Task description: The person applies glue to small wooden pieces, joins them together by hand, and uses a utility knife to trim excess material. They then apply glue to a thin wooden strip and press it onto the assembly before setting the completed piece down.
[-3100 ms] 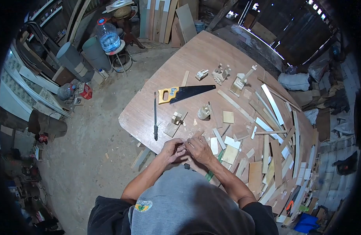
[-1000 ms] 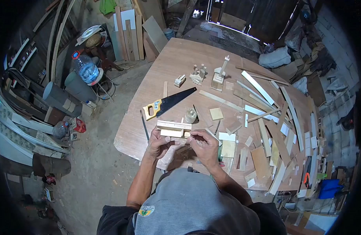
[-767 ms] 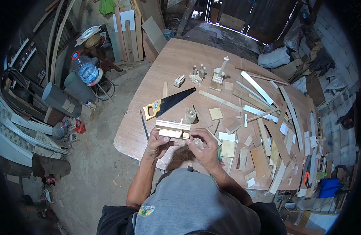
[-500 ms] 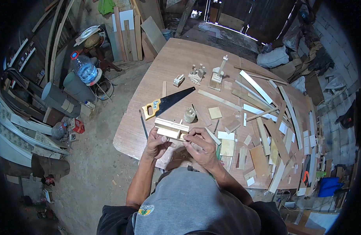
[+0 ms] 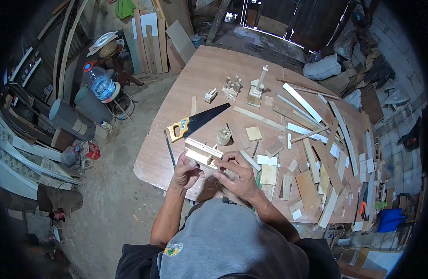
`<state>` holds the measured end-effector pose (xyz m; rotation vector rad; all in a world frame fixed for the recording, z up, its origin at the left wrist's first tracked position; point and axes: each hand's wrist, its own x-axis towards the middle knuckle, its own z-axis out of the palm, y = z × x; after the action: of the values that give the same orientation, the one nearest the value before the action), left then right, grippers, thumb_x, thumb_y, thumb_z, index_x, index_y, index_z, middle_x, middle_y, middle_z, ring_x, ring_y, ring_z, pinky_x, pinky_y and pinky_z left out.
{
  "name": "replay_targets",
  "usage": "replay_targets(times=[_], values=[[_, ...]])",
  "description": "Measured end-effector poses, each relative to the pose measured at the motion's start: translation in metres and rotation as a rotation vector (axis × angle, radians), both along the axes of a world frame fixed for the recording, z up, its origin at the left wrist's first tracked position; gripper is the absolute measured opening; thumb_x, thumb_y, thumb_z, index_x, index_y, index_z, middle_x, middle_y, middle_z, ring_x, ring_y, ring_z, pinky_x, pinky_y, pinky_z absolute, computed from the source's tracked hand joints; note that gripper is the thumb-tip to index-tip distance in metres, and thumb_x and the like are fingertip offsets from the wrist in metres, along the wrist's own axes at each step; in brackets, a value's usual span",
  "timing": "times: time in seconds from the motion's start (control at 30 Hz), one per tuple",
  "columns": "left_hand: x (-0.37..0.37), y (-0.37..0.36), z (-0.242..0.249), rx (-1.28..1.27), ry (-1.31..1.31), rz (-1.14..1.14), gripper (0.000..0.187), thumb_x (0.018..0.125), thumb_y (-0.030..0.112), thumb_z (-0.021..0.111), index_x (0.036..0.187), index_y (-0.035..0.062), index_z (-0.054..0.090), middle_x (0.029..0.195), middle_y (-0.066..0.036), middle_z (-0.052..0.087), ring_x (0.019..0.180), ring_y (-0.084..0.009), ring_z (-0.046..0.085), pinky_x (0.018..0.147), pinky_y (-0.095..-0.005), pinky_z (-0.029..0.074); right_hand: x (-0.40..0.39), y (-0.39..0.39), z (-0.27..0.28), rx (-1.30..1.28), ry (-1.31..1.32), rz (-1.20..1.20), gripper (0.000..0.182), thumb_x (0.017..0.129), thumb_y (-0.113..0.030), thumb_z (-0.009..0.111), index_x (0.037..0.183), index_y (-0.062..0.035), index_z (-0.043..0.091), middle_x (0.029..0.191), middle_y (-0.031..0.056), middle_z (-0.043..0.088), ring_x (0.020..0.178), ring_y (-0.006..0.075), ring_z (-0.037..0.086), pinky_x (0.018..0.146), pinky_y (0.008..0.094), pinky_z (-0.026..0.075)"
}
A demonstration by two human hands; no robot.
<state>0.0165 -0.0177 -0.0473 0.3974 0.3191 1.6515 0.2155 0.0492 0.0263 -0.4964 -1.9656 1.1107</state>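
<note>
Between my two hands is a small wooden assembly (image 5: 202, 149), made of pale strips joined at an angle with a crosspiece inside. My left hand (image 5: 184, 174) grips its left end, thumb in front. At the right end, my right hand (image 5: 238, 174) has its fingers closed on the piece near the crosspiece; the exact fingertip contact is partly hidden. Just beyond it stand a glass jar (image 5: 223, 136) and a handsaw (image 5: 195, 123) with a yellow handle and dark blade. A dark thin strip (image 5: 170, 149) lies left of my left hand.
On the wooden table (image 5: 169, 109) stand small wooden models, including a tower-like one (image 5: 255, 90). Strips and offcuts (image 5: 328, 162) crowd its right side. A square block (image 5: 254, 134) lies near the jar. On the left, a large water bottle (image 5: 101, 83) rests on a stool.
The wooden assembly has tilted slightly in my hands, showing more of its inner face. Both hands keep their hold, and the things on the table stay in place.
</note>
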Motion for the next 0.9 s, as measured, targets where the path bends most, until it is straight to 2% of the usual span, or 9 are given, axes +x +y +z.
replay_targets(times=[0.17,0.23,0.43,0.73,0.9], values=[[0.003,0.003,-0.009,0.018,-0.049,-0.036,0.048,0.088,0.006,0.068,0.131,-0.0052,0.048,0.111,-0.021,0.067,0.085,-0.0270,0.073,0.063,-0.0367,0.067,0.010,0.010,0.009,-0.029,-0.046,0.018,0.034,0.079,0.002,0.075,0.112,-0.0041,0.074,0.114,0.0114,0.053,0.100,0.0186,0.057,0.083,0.0305,0.048],[0.006,0.004,-0.010,0.020,-0.054,-0.050,0.047,0.089,0.007,0.067,0.130,-0.0054,0.048,0.111,-0.021,0.067,0.085,-0.0270,0.073,0.063,-0.0364,0.067,0.010,0.018,0.002,0.073,-0.008,0.056,0.033,0.079,0.002,0.074,0.111,-0.0075,0.075,0.116,0.0108,0.051,0.104,0.0195,0.054,0.085,0.0307,0.046],[0.015,0.007,-0.009,0.021,-0.099,-0.076,0.046,0.090,0.008,0.066,0.130,-0.0071,0.048,0.110,-0.022,0.067,0.085,-0.0273,0.074,0.063,-0.0359,0.067,0.015,0.022,0.006,0.099,-0.050,0.106,0.030,0.079,0.003,0.075,0.106,-0.0099,0.078,0.116,0.0093,0.052,0.104,0.0209,0.056,0.085,0.0307,0.046],[0.021,0.008,-0.004,0.043,-0.108,-0.070,0.044,0.090,0.006,0.065,0.128,-0.0091,0.049,0.108,-0.023,0.068,0.084,-0.0273,0.074,0.063,-0.0353,0.067,0.018,0.028,0.004,0.229,-0.048,0.126,0.034,0.075,0.001,0.079,0.107,-0.0110,0.078,0.114,0.0095,0.054,0.101,0.0217,0.058,0.083,0.0322,0.048],[0.021,0.006,-0.003,0.014,-0.085,-0.067,0.044,0.090,0.006,0.066,0.128,-0.0076,0.050,0.106,-0.021,0.069,0.074,-0.0246,0.074,0.059,-0.0303,0.066,0.018,0.029,0.004,0.229,-0.059,0.152,0.034,0.075,0.001,0.079,0.107,-0.0103,0.078,0.112,0.0101,0.055,0.099,0.0214,0.059,0.081,0.0324,0.050]])
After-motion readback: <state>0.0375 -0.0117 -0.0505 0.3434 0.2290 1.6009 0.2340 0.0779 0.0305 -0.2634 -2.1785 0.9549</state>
